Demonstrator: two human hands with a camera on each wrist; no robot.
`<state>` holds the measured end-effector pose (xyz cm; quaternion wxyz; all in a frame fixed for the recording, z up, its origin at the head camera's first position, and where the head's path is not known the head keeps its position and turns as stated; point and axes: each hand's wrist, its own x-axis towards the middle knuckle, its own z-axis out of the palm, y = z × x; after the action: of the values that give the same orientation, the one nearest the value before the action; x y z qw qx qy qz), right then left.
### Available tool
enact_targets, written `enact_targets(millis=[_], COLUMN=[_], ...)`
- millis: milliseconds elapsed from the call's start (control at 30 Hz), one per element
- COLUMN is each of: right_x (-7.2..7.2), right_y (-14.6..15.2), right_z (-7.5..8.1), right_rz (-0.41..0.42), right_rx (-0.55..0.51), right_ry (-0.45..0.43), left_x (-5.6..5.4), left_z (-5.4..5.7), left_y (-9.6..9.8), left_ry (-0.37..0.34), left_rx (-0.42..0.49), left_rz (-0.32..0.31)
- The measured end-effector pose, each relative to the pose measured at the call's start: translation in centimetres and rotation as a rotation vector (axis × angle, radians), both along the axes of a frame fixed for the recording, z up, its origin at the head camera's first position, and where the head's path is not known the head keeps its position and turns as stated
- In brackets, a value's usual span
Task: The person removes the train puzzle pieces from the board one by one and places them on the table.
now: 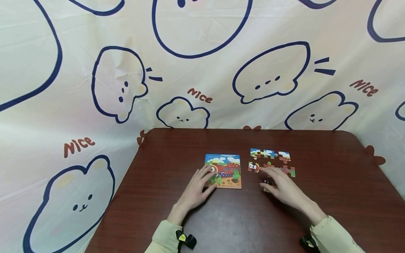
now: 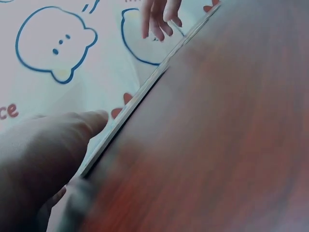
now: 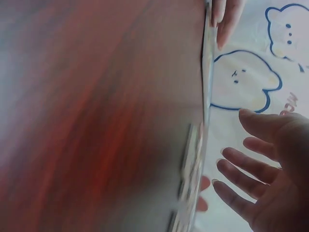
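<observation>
A square picture puzzle with a red train, trees and blue sky lies on the table. My left hand has its fingers spread over the puzzle's left side; whether they touch it cannot be told. Right of the puzzle lie several loose jigsaw pieces in rows, among them a sky piece, a piece with a cartoon eye face and a red and green piece. Above the lower pieces is my right hand, fingers apart and partly hiding them. In the right wrist view its fingers hold nothing.
The dark brown table has rounded far corners. Behind it hangs a pale cloth printed with cartoon bears and the word Nice. Black straps with small devices sit on both wrists, below light green sleeves.
</observation>
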<state>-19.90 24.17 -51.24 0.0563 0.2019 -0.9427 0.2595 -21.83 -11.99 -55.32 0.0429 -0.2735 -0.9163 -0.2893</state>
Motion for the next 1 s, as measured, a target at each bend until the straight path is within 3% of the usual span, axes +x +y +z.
enact_targets(millis=[200,400,600,633,800,1000], right_x=[-0.9,-2.5,-4.3,-5.0,-7.0,-6.7], right_y=[-3.2,-7.1,-10.0,-10.1,-10.7,-11.9], right_z=[0.7,0.4,-1.4,-2.6,-5.7,-4.7], right_rz=[0.038,0.092,0.185,0.217,0.27,0.225], right_rx=[-0.038,-0.103,-0.177,-0.191,-0.205,-0.221], right_ry=[-0.023,-0.082,-0.113,-0.086,-0.014,-0.083], left_x=[-0.3,-0.5,-0.6,-0.6,-0.8,-1.1], left_z=[-0.1,-0.3,-0.3,-0.4,-0.4,-0.5], left_y=[-1.0,-1.3,-1.1,-1.1,-1.1,-1.3], left_ry=[0.008,-0.022,-0.019,-0.021,-0.033,-0.038], left_rx=[-0.009,-0.024,-0.022,-0.021,-0.008,0.038], left_rz=[0.114,0.127,0.144,0.145,0.134,0.131])
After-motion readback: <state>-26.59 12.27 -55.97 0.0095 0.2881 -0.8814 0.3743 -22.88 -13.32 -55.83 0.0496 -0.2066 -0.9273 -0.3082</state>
